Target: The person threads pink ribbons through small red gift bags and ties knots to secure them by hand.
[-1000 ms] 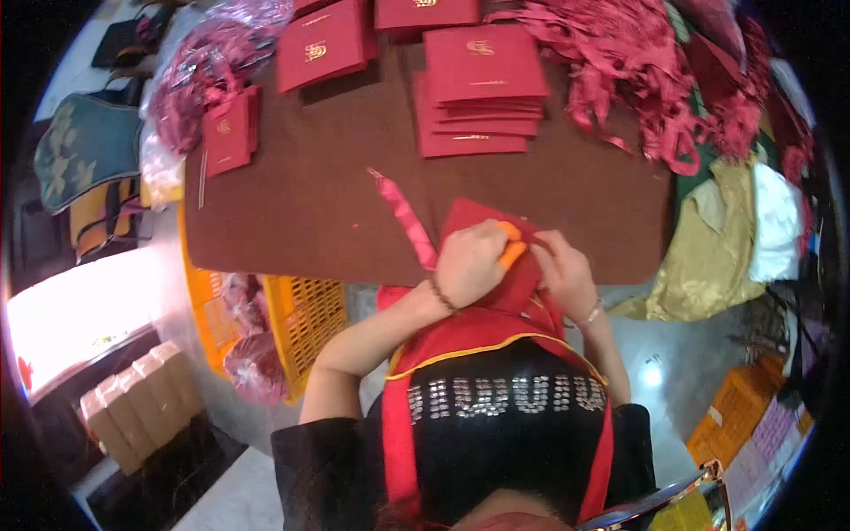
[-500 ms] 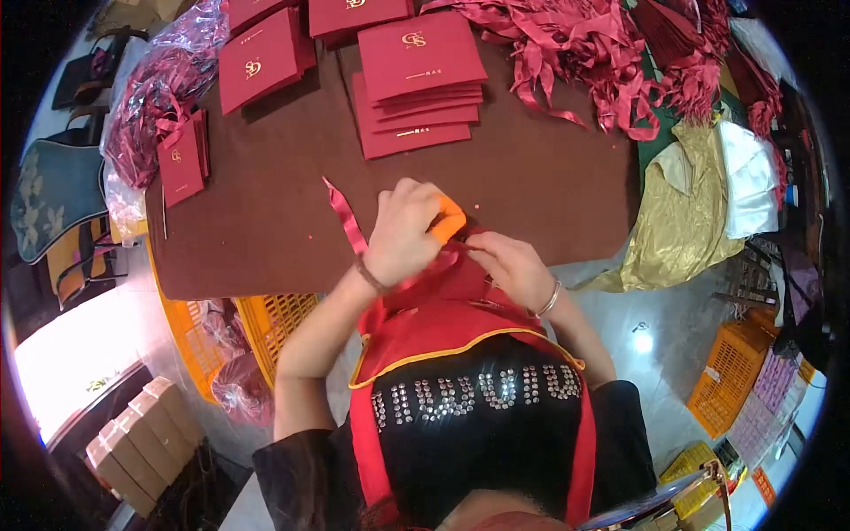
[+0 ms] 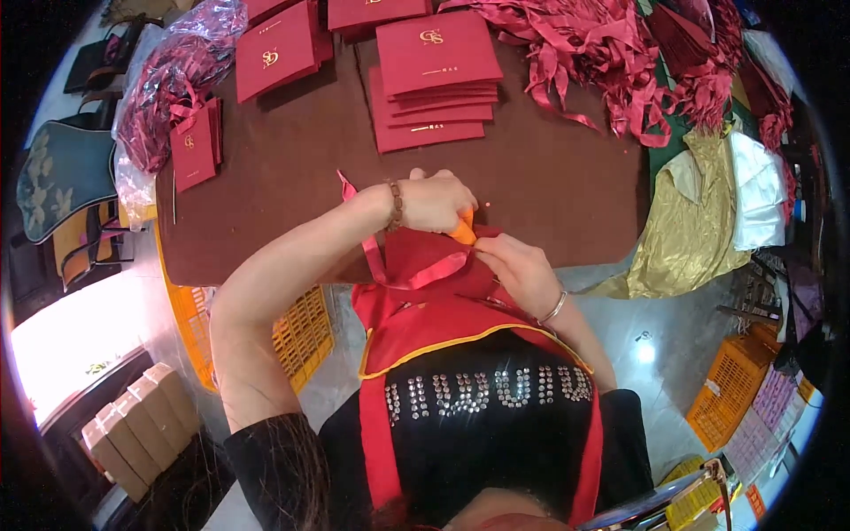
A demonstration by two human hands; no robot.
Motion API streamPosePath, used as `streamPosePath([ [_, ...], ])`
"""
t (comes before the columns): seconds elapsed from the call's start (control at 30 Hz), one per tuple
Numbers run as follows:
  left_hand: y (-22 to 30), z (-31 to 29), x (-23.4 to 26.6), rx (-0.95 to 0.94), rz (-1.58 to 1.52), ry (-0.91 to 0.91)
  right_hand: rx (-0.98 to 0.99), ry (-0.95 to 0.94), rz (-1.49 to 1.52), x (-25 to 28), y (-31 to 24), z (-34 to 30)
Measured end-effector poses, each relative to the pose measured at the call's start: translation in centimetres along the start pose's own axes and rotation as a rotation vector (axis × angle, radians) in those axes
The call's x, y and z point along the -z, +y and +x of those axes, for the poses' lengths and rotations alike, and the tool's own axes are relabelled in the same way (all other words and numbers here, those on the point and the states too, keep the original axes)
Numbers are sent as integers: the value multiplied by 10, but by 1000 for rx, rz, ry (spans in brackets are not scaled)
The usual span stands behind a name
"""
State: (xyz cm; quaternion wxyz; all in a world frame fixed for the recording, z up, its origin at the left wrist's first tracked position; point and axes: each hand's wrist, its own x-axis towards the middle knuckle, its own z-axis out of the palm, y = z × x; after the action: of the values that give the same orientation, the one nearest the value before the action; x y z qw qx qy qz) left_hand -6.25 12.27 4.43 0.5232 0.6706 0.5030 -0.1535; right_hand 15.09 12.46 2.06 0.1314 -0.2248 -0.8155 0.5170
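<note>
My left hand (image 3: pixel 431 203) is closed around an orange-handled tool (image 3: pixel 463 229); its working end is hidden. The tool meets the upper edge of a dark red gift bag (image 3: pixel 409 250) held over my red apron (image 3: pixel 443 334) at the table's near edge. A pinkish-red ribbon (image 3: pixel 436 273) loops across the bag, and its cut end lies on the table to the left. My right hand (image 3: pixel 521 273) pinches the bag's edge beside the tool's tip, with the fingertips partly hidden.
Stacks of flat red bags (image 3: pixel 438 57) lie on the brown-covered table (image 3: pixel 567 203), with a small ribboned bag (image 3: pixel 193 152) at left. Heaped ribbons (image 3: pixel 593 53) fill the far right. Gold wrapping (image 3: pixel 686 226) hangs off the right side. Orange crates (image 3: pixel 303 341) stand below.
My left hand has turned over, its elbow swinging out to the left, and the orange tool now points down toward my right fingers. More of the bag and ribbon shows.
</note>
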Motion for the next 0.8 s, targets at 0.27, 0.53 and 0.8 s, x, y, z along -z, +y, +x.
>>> streamPosePath([
  [0.27, -9, 4, -15, -58, -187, 198, 65, 49, 12, 1, 7, 4],
  [0.53, -7, 7, -35, -35, -362, 388, 42, 67, 7, 3, 7, 3],
  [0.8, -3, 10, -40, -67, -398, 532, 7, 2, 83, 11, 15, 5],
])
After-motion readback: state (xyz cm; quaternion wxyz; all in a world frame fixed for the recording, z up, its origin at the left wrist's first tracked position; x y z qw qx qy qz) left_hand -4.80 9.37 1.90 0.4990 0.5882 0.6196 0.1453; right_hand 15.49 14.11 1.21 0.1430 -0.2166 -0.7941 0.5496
